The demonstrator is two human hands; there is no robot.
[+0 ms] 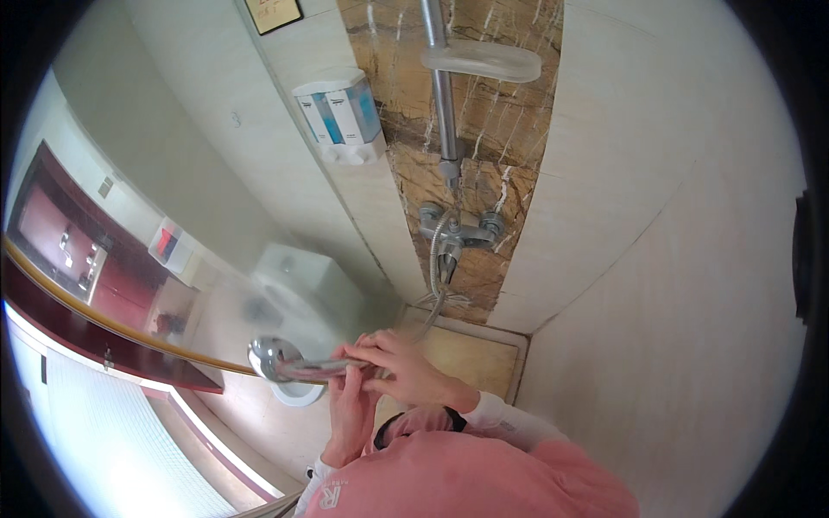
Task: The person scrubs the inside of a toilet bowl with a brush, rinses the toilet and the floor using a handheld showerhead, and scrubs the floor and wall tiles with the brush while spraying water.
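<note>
A chrome hand shower head [273, 356] is held sideways in front of me, its round head pointing left. My left hand [349, 416] grips its handle from below, near the hose end. Over the same end lies my right hand [404, 367], its fingers closed round the handle and overlapping the left fingers. The handle looks smeared, and the fingers hide where it joins the hose. From behind my right hand the metal hose [437, 304] runs up to the mixer tap [458, 233] on the wall.
A chrome riser rail [442, 112] carries a clear soap dish [484, 61]. To its left hangs a white twin soap dispenser [341, 116]. A glass panel with a gold-coloured edge [129, 332] stands left, a toilet [302, 289] beyond it. Tiled floor [471, 358] lies below.
</note>
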